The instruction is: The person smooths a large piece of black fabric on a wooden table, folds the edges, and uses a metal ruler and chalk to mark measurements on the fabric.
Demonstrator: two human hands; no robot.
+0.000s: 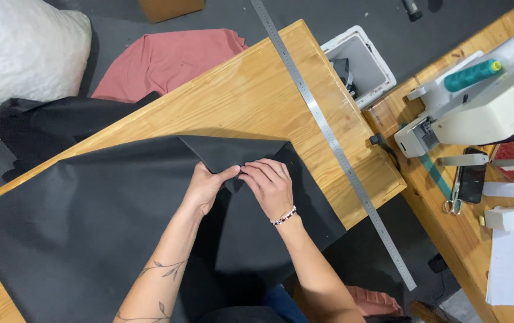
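Black cloth [107,209] mid-frame lies partly folded, we judge; our left hand [204,186] and right hand [270,186] pinch its corner, seemingly unfinished.

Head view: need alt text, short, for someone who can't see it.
Seen from above, a person's left hand and right hand pinch a fold in a large black fabric spread over a wooden table. A long metal ruler lies along the table's right edge, and a white sewing machine stands on a second table to the right.

Light: bright, even, from overhead
Shadows: soft, faint
Glare: sheen on wooden table [251,96]
Focus: sharp
Edges: slight wide-angle bending
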